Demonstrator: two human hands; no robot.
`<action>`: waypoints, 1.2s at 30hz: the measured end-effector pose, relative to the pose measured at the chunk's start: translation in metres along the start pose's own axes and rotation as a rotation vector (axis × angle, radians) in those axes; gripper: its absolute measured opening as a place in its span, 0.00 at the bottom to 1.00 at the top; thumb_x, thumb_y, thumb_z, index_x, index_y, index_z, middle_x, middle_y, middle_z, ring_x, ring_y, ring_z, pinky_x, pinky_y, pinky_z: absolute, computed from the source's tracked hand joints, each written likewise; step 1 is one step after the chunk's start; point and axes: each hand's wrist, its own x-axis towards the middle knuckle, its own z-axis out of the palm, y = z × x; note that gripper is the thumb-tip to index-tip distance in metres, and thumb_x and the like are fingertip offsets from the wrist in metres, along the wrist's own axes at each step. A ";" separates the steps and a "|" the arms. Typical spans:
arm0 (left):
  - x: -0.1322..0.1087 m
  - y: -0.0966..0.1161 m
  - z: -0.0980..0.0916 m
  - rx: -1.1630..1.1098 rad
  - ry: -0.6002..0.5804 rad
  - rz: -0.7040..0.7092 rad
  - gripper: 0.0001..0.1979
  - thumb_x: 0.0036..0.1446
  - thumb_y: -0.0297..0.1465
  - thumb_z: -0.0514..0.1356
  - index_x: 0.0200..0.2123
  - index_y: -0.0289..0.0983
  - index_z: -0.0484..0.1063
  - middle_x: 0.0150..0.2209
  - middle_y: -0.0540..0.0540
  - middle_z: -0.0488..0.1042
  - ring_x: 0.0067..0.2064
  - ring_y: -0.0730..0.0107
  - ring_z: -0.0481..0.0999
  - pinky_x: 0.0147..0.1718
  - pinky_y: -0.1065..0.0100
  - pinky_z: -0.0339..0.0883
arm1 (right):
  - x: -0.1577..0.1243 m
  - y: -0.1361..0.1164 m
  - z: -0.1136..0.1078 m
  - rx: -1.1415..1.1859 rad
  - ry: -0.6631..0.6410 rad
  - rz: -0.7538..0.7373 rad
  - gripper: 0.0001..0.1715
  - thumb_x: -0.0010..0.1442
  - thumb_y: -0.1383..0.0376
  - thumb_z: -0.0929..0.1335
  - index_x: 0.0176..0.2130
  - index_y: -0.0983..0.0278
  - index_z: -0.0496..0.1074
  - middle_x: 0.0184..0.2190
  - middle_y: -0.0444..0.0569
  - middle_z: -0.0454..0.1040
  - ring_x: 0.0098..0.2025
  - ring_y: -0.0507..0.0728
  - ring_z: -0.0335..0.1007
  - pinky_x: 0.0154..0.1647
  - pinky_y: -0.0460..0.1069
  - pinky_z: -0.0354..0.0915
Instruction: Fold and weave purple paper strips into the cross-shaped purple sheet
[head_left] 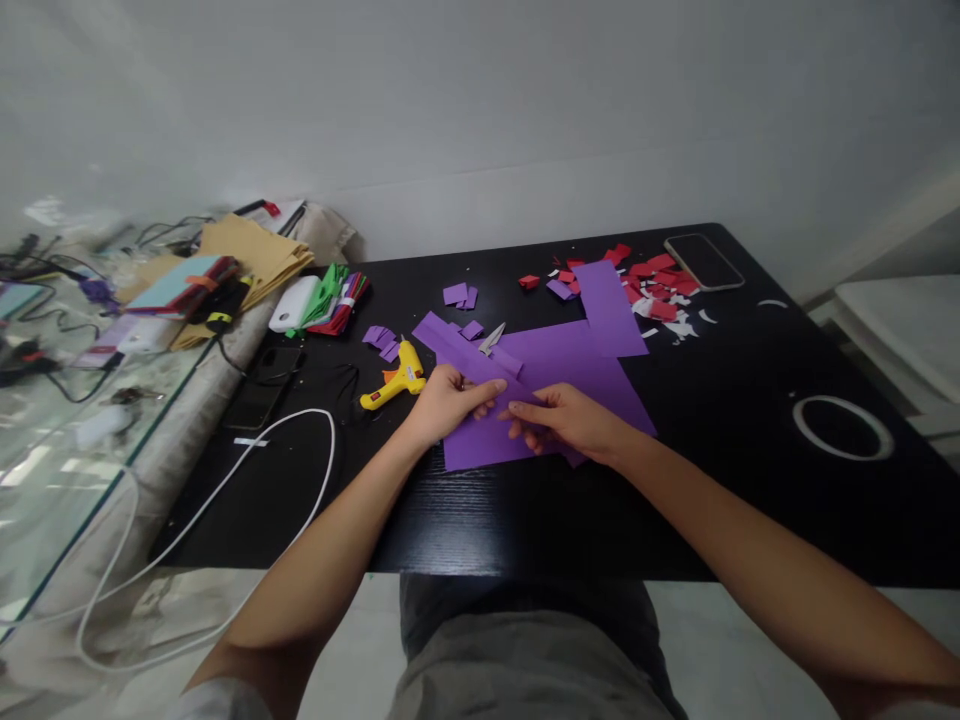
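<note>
A long strip of purple paper [459,347] runs at a slant between my two hands. My left hand [452,402] is closed on it, thumb on top and fingers beneath. From the other side, my right hand [568,420] pinches the same strip with thumb and fingertips. Under the strip lies a large purple sheet [585,375], partly covered by my hands. Scissors [492,339] rest just beyond the strip, with their blades showing and their handles hidden. A yellow glue gun [397,378] lies left of my left hand.
Small purple pieces [459,294] lie toward the back. Another purple strip [610,308] overlaps the sheet beside red and white scraps [660,285] and a phone [705,262]. A tape roll [843,428] sits at right. A white cable [330,450] loops at left.
</note>
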 end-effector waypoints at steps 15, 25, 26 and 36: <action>0.009 0.006 -0.030 -0.248 0.342 0.154 0.18 0.51 0.40 0.72 0.22 0.34 0.72 0.19 0.52 0.72 0.17 0.81 0.65 0.17 0.75 0.58 | -0.002 -0.007 0.005 0.013 -0.018 -0.046 0.24 0.54 0.50 0.78 0.37 0.69 0.82 0.28 0.48 0.80 0.23 0.47 0.68 0.26 0.45 0.67; 0.010 0.002 -0.035 -0.252 0.446 0.240 0.17 0.55 0.39 0.70 0.23 0.35 0.70 0.19 0.53 0.69 0.19 0.81 0.64 0.19 0.75 0.58 | -0.001 -0.005 0.002 0.016 -0.058 -0.014 0.23 0.55 0.50 0.78 0.37 0.69 0.83 0.30 0.49 0.81 0.24 0.48 0.71 0.28 0.45 0.70; 0.010 0.003 -0.036 -0.251 0.452 0.244 0.17 0.55 0.39 0.69 0.23 0.35 0.70 0.19 0.53 0.68 0.19 0.81 0.64 0.19 0.75 0.58 | -0.001 -0.005 0.002 0.014 -0.074 -0.001 0.24 0.55 0.50 0.78 0.37 0.69 0.82 0.30 0.50 0.81 0.24 0.48 0.72 0.28 0.46 0.71; 0.000 0.005 -0.008 -0.130 0.237 0.114 0.19 0.54 0.42 0.69 0.23 0.36 0.68 0.18 0.54 0.68 0.17 0.81 0.62 0.18 0.75 0.55 | -0.005 -0.003 0.019 0.143 -0.152 0.022 0.28 0.53 0.48 0.78 0.40 0.69 0.81 0.32 0.54 0.83 0.34 0.57 0.82 0.43 0.53 0.78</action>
